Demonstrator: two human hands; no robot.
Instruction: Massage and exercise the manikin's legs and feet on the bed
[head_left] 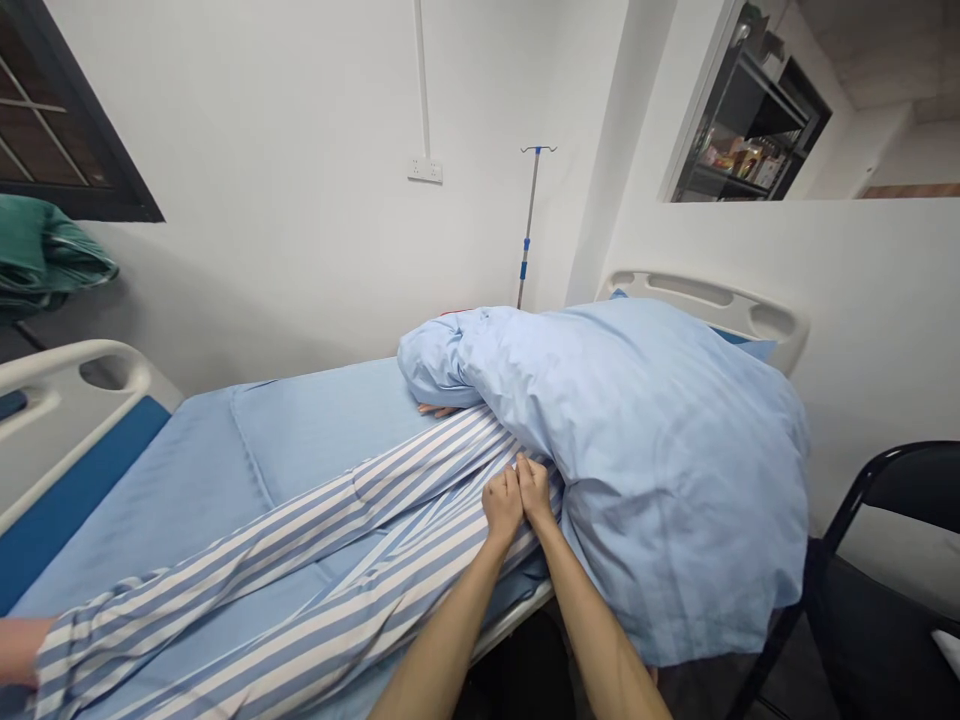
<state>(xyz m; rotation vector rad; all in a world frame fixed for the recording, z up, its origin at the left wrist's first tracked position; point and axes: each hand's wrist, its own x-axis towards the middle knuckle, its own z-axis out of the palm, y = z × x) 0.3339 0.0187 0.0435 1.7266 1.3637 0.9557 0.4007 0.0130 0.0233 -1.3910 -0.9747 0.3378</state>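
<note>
My left hand (502, 502) and my right hand (533, 487) are side by side, touching, both closed into fists. They rest on the upper thigh of a person lying on the bed, over blue-and-white striped trousers (367, 580). No object shows in either fist. Just right of my hands, a light blue quilt (637, 430) is bunched over the person's upper body and hangs off the near side of the bed. The person's fingers (437, 410) show beneath the quilt's left edge. A bare ankle (26, 650) appears at the lower left.
The bed has a light blue sheet (322, 395), a footboard (112, 360) at left and a headboard (780, 318) at right. A drip stand (531, 210) rises behind it. A black folding chair (877, 590) stands at right, and green cloth (45, 255) lies at far left.
</note>
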